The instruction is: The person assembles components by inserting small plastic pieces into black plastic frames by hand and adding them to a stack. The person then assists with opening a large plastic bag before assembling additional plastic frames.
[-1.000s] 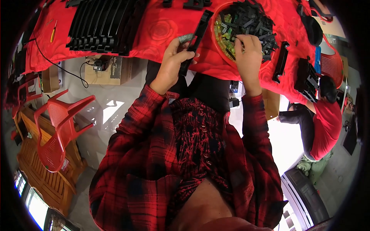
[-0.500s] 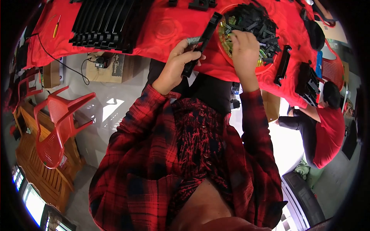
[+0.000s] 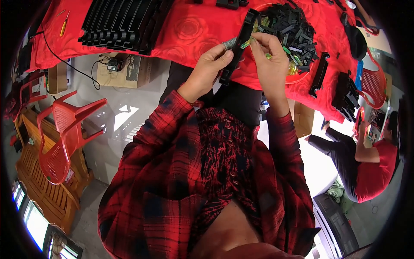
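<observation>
My left hand (image 3: pixel 208 72) is closed round a long, narrow black plastic part (image 3: pixel 242 43), held at a slant over the table's front edge. A small grey speckled thing (image 3: pixel 230 43) shows by the left fingertips; its kind is unclear. Against the side of the black part, my right hand (image 3: pixel 272 64) pinches a small clear yellow-green plastic piece (image 3: pixel 245 44). Another green bit (image 3: pixel 268 56) shows by the right fingers. Beyond the right hand stands a round red basin (image 3: pixel 297 79) heaped with small black plastic pieces (image 3: pixel 291 28) and some yellow-green ones, partly hidden by that hand.
A red cloth (image 3: pixel 185 28) covers the table. At left lie a stack of black ribbed parts (image 3: pixel 118 26) and a yellow-handled screwdriver (image 3: pixel 64 26). More black parts (image 3: pixel 318 74) lie right of the basin. A person in red (image 3: pixel 375 168) sits at right; a red chair (image 3: pixel 67 129) stands at left.
My right hand has come out of the basin to the black part with a yellow-green piece. The left hand and black part have shifted slightly right. The person at right has changed posture.
</observation>
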A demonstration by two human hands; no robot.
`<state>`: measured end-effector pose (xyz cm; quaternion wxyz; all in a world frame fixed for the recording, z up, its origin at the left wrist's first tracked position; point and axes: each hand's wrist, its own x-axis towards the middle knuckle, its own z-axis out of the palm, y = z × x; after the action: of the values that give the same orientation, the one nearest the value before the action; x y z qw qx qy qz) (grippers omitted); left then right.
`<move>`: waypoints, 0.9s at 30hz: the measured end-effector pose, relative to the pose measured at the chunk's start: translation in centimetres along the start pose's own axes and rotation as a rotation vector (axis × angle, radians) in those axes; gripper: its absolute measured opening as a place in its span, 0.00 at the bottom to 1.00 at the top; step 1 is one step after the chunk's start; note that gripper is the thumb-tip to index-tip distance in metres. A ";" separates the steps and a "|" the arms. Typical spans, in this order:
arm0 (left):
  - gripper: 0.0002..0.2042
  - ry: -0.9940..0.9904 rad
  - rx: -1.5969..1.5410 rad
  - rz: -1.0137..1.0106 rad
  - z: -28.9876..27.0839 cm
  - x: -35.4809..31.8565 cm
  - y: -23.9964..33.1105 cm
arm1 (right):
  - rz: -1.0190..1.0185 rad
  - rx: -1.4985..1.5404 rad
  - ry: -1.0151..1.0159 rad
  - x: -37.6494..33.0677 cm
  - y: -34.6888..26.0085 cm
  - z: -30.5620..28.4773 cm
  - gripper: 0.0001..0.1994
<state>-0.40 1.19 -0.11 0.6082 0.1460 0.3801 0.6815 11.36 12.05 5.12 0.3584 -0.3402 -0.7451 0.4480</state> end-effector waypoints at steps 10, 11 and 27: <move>0.22 0.036 -0.052 0.035 -0.2 0.4 -0.5 | -0.312 -0.442 0.106 -0.2 0.2 1.0 0.06; 0.22 0.024 -0.092 0.015 -0.2 0.4 -0.5 | -0.322 -0.445 0.131 -0.3 0.4 1.1 0.06; 0.22 0.008 -0.187 -0.006 -0.8 0.8 -1.4 | -0.373 -0.683 0.033 -0.6 0.8 1.8 0.03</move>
<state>-0.08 1.64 -1.81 0.6195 0.0847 0.3179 0.7127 10.34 11.08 3.66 0.3119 -0.3058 -0.8944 0.0956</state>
